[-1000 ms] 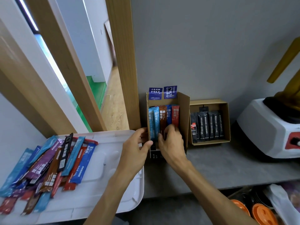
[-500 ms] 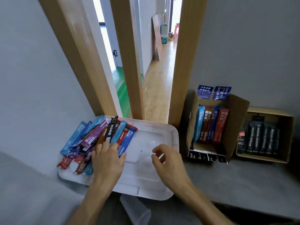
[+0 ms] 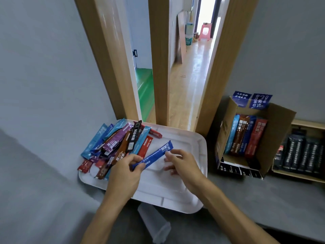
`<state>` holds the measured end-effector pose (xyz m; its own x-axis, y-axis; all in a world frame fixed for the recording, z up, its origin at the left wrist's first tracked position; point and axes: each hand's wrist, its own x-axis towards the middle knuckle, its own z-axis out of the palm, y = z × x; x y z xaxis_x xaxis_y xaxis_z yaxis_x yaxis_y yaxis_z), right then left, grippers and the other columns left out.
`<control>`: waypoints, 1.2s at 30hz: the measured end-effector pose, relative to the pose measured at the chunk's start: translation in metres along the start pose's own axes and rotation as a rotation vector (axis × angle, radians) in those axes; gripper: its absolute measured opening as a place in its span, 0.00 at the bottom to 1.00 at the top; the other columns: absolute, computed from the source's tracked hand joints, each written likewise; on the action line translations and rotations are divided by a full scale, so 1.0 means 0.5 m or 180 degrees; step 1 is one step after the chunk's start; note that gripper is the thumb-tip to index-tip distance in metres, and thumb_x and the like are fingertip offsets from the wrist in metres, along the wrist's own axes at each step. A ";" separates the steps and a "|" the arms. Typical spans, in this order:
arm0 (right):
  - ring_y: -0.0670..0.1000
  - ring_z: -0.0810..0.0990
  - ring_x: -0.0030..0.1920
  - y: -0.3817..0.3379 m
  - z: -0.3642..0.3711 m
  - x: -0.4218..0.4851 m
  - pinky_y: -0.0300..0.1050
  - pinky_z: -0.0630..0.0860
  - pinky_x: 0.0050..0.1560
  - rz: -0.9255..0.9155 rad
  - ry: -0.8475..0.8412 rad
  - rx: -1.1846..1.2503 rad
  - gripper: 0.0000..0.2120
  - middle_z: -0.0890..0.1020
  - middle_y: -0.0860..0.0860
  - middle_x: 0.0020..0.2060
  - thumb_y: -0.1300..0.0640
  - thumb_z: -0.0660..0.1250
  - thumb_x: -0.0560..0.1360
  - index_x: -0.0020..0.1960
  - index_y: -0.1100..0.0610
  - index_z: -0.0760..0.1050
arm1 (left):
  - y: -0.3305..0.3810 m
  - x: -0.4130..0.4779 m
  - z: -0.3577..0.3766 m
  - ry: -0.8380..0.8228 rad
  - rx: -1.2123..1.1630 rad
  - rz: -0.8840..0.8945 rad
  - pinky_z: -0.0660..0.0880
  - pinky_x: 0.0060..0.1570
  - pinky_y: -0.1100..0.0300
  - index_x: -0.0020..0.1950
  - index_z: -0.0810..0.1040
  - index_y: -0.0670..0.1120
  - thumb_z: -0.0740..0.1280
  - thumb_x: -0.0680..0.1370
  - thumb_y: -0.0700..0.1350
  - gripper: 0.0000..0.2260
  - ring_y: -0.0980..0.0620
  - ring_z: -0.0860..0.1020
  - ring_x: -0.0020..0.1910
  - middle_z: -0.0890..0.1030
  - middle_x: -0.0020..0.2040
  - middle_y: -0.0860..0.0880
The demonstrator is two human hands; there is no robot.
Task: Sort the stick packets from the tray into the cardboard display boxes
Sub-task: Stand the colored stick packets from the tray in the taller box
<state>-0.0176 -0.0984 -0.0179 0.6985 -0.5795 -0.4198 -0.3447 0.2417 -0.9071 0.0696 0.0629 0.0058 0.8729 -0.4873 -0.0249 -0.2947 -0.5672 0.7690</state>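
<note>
At the left end of the white tray point(image 3: 175, 196) a loose pile of stick packets point(image 3: 116, 145) is heaped, some ends hanging over the rim. Just right of the pile, the blue packet point(image 3: 154, 154) is pinched at its lower end by the left hand point(image 3: 123, 175) and held above the bare middle of the tray. Its long axis is slanted from lower left to upper right, so the free end is aimed toward the boxes. The right hand point(image 3: 182, 164) is held just beside that free end with fingers spread and relaxed, clamped on nothing; whether a fingertip touches the packet cannot be told. This hand is judged the nearer to the boxes, so a hand-over seems likely. Past the tray's right edge, the open cardboard display box point(image 3: 277, 131) is seen, coloured packets standing upright inside, with room at their right. A second box point(image 3: 307, 123) of black packets is set just beyond it. The path between is unobstructed, apart from the raised flap.
</note>
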 end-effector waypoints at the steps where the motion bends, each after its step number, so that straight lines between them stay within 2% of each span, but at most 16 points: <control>1: 0.50 0.85 0.37 -0.004 -0.004 -0.010 0.40 0.80 0.40 0.0086 -0.0131 0.0448 0.13 0.85 0.54 0.49 0.52 0.66 0.81 0.63 0.57 0.76 | 0.005 -0.002 -0.011 -0.0047 -0.0042 0.0020 0.72 0.38 0.65 0.47 0.79 0.53 0.70 0.78 0.46 0.02 0.58 0.79 0.43 0.81 0.43 0.56; 5: 0.47 0.78 0.35 -0.007 -0.031 -0.058 0.40 0.74 0.37 0.0355 -0.0492 0.1612 0.10 0.84 0.56 0.44 0.58 0.66 0.81 0.59 0.62 0.80 | 0.030 -0.005 -0.042 -0.0303 -0.0137 0.0052 0.80 0.45 0.58 0.49 0.80 0.56 0.71 0.77 0.47 0.03 0.55 0.81 0.46 0.82 0.46 0.55; 8: 0.46 0.77 0.35 0.009 -0.060 -0.094 0.38 0.72 0.34 0.0412 -0.0490 0.1942 0.09 0.84 0.55 0.43 0.61 0.66 0.80 0.58 0.63 0.80 | 0.072 -0.018 -0.040 -0.0334 -0.0057 0.0185 0.77 0.42 0.65 0.53 0.79 0.56 0.70 0.77 0.48 0.06 0.58 0.80 0.46 0.81 0.48 0.57; 10: 0.47 0.77 0.35 0.020 -0.091 -0.120 0.38 0.72 0.33 0.0289 -0.0322 0.1878 0.08 0.84 0.55 0.43 0.61 0.67 0.79 0.56 0.63 0.80 | 0.113 -0.038 -0.030 -0.0210 0.0367 0.0549 0.72 0.42 0.69 0.55 0.77 0.58 0.70 0.76 0.51 0.08 0.63 0.75 0.46 0.79 0.50 0.61; 12: 0.47 0.77 0.35 0.028 -0.131 -0.144 0.39 0.72 0.35 0.0080 -0.0086 0.1542 0.08 0.84 0.55 0.43 0.60 0.67 0.80 0.56 0.62 0.81 | 0.158 -0.057 -0.009 -0.0221 0.0855 0.1104 0.69 0.48 0.68 0.60 0.77 0.59 0.70 0.76 0.53 0.13 0.64 0.71 0.50 0.78 0.55 0.60; 15: 0.48 0.78 0.35 0.033 -0.196 -0.173 0.41 0.74 0.36 -0.0229 0.0134 0.1159 0.08 0.84 0.56 0.44 0.60 0.66 0.80 0.56 0.62 0.81 | 0.218 -0.078 0.046 -0.0640 0.1187 0.1648 0.64 0.52 0.68 0.67 0.75 0.58 0.64 0.79 0.56 0.16 0.62 0.69 0.55 0.77 0.60 0.60; 17: 0.48 0.78 0.35 0.032 -0.234 -0.188 0.40 0.74 0.35 -0.0391 0.0168 0.1140 0.08 0.84 0.56 0.43 0.61 0.66 0.80 0.55 0.63 0.80 | 0.250 -0.081 0.092 -0.0918 0.1212 0.1801 0.66 0.54 0.69 0.69 0.73 0.58 0.61 0.81 0.55 0.16 0.60 0.71 0.57 0.76 0.61 0.58; 20: 0.47 0.78 0.32 0.027 -0.287 -0.201 0.37 0.73 0.31 -0.0595 0.0275 0.1343 0.08 0.83 0.55 0.39 0.61 0.68 0.76 0.53 0.64 0.80 | 0.295 -0.084 0.152 -0.1185 0.1201 0.1904 0.70 0.52 0.66 0.64 0.75 0.57 0.62 0.82 0.51 0.11 0.57 0.74 0.53 0.78 0.58 0.55; 23: 0.49 0.80 0.33 0.025 -0.339 -0.211 0.38 0.74 0.32 -0.0776 0.0526 0.1391 0.10 0.84 0.57 0.40 0.60 0.70 0.75 0.53 0.64 0.80 | 0.329 -0.093 0.200 -0.1198 0.1108 0.1922 0.69 0.43 0.64 0.59 0.75 0.54 0.63 0.81 0.49 0.07 0.56 0.73 0.47 0.79 0.55 0.54; 26: 0.51 0.81 0.34 0.045 -0.392 -0.203 0.42 0.74 0.32 -0.0993 0.1383 0.0962 0.05 0.84 0.58 0.40 0.62 0.69 0.78 0.53 0.63 0.79 | 0.360 -0.102 0.245 -0.1057 0.0793 0.1871 0.73 0.45 0.63 0.58 0.74 0.52 0.64 0.81 0.49 0.07 0.57 0.74 0.49 0.78 0.56 0.53; 29: 0.53 0.83 0.36 0.080 -0.424 -0.176 0.46 0.78 0.33 -0.1121 0.2049 0.0163 0.03 0.84 0.55 0.38 0.62 0.68 0.79 0.52 0.57 0.78 | 0.388 -0.095 0.291 -0.0867 0.0584 0.1839 0.72 0.45 0.66 0.58 0.73 0.50 0.64 0.81 0.48 0.07 0.59 0.72 0.52 0.76 0.58 0.52; 31: 0.48 0.84 0.39 0.097 -0.431 -0.161 0.46 0.82 0.39 -0.1026 0.2141 -0.0355 0.06 0.84 0.50 0.41 0.57 0.70 0.79 0.55 0.52 0.77 | 0.409 -0.080 0.321 -0.0800 0.0523 0.1755 0.71 0.45 0.67 0.60 0.72 0.48 0.64 0.81 0.48 0.09 0.58 0.72 0.56 0.75 0.60 0.51; 33: 0.43 0.84 0.39 0.107 -0.432 -0.152 0.42 0.82 0.42 -0.0967 0.2065 -0.0818 0.09 0.84 0.47 0.41 0.52 0.70 0.79 0.58 0.49 0.77 | 0.428 -0.061 0.351 -0.0774 0.0368 0.1591 0.76 0.52 0.60 0.62 0.72 0.45 0.64 0.81 0.47 0.11 0.53 0.74 0.62 0.75 0.62 0.48; 36: 0.42 0.83 0.39 0.114 -0.432 -0.141 0.45 0.83 0.45 -0.1153 0.2115 -0.1156 0.09 0.84 0.45 0.40 0.50 0.69 0.79 0.58 0.50 0.80 | 0.441 -0.030 0.395 -0.0731 0.0093 0.1308 0.78 0.58 0.52 0.62 0.73 0.43 0.64 0.81 0.44 0.10 0.48 0.75 0.64 0.76 0.63 0.45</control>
<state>-0.2218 -0.2118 -0.0333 0.3293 -0.9384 0.1043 -0.4301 -0.2475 -0.8682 -0.0854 -0.1860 0.0498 0.5739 -0.8078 0.1345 -0.6114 -0.3134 0.7266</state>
